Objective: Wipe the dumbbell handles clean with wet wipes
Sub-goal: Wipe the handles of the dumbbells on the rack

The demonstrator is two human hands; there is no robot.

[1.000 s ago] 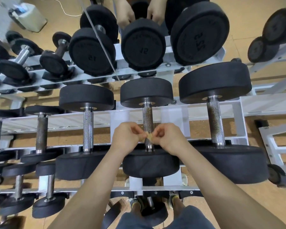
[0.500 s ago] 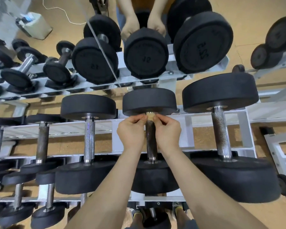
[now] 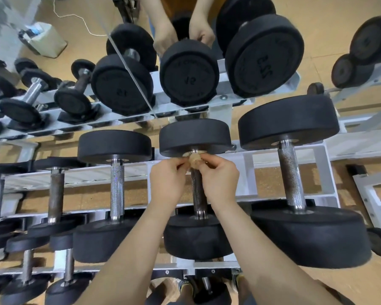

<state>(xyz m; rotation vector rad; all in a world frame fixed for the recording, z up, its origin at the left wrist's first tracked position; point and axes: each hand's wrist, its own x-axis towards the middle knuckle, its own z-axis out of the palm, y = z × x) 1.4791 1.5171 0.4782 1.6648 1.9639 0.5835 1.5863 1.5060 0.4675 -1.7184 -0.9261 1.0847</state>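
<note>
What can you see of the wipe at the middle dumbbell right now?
The wipe is a small, tan-stained wad, bunched rather than flat. It sits at the far end of the dumbbell handle, just under the black weight on that end. The left hand and right hand pinch it from either side with their fingertips. Fingers hide much of it, so I cannot tell whether it wraps fully round the handle.

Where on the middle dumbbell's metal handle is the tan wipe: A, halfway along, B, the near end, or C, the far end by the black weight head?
C: the tan wipe, pinched by left hand and right hand, sits at the far end of the metal handle beside the black weight head.
</note>
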